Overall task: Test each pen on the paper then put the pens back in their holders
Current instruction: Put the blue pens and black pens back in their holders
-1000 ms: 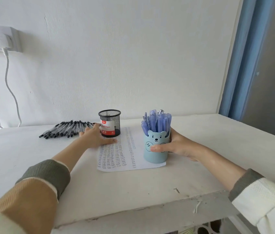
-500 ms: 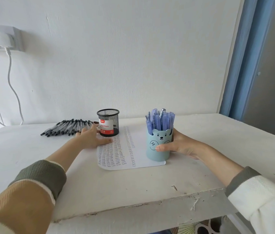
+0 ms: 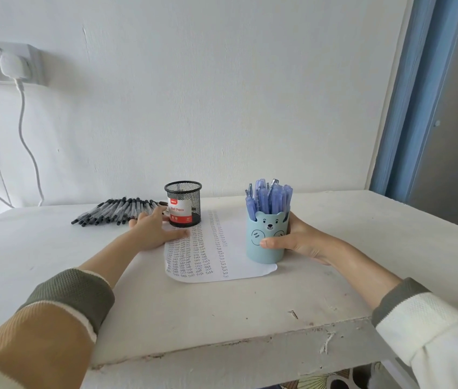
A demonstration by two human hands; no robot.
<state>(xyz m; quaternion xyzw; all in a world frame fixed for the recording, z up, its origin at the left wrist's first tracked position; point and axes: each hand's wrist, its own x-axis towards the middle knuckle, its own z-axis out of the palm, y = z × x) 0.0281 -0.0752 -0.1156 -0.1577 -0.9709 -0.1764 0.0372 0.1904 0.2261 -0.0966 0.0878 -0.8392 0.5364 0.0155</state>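
Many blue pens fill the holder the right hand grips.

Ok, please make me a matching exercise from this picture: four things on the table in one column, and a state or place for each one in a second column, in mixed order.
Column one:
1. black mesh holder
2. blue bear holder
3. black pens
4. paper

Column two:
A. gripped by the right hand
B. lying side by side on the table
C. covered with handwritten words
D. carries a red and white label

Pairs: 1-D, 2-A, 3-B, 4-C.
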